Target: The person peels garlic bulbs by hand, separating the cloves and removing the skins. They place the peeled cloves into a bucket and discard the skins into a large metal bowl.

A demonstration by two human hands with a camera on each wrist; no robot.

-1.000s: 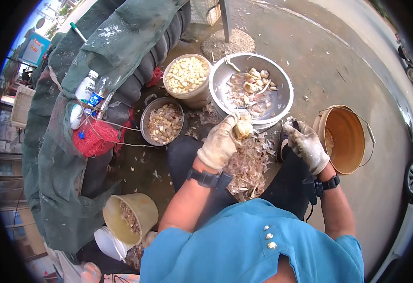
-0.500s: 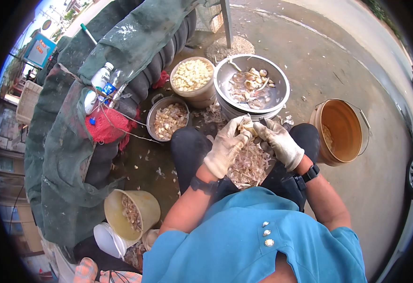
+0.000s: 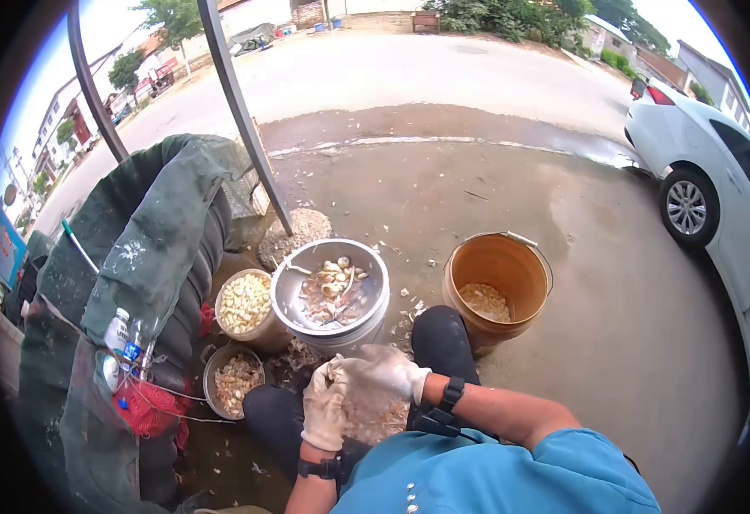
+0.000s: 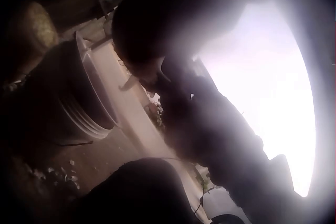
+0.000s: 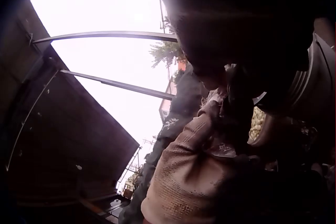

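Both hands wear pale, soiled gloves and meet above the lap in the head view. My left hand (image 3: 324, 409) has its fingers curled upward around a pale garlic piece, mostly hidden; papery skin (image 5: 214, 98) shows at its fingertips in the right wrist view. From the right, my right hand (image 3: 388, 371) reaches across and touches the left fingertips; what it holds is hidden. Just beyond them stands a metal basin (image 3: 375, 300) with garlic bulbs (image 3: 334, 278) and skins. Loose skins (image 3: 371, 415) lie below the hands. The left wrist view is dark and blurred.
Left of the basin are a bucket of peeled cloves (image 3: 245, 302) and a pot of unpeeled cloves (image 3: 236, 379). An orange-brown bucket (image 3: 499, 257) stands to the right. Farther left are netting-covered tires (image 3: 157, 257) and a red mesh bag (image 3: 148, 409). A white car (image 3: 692, 163) is parked right.
The head view has tilted up and turned, bringing in the road and more of the car. My right hand has swung across to the left hand's fingertips, covering most of the garlic seen before.
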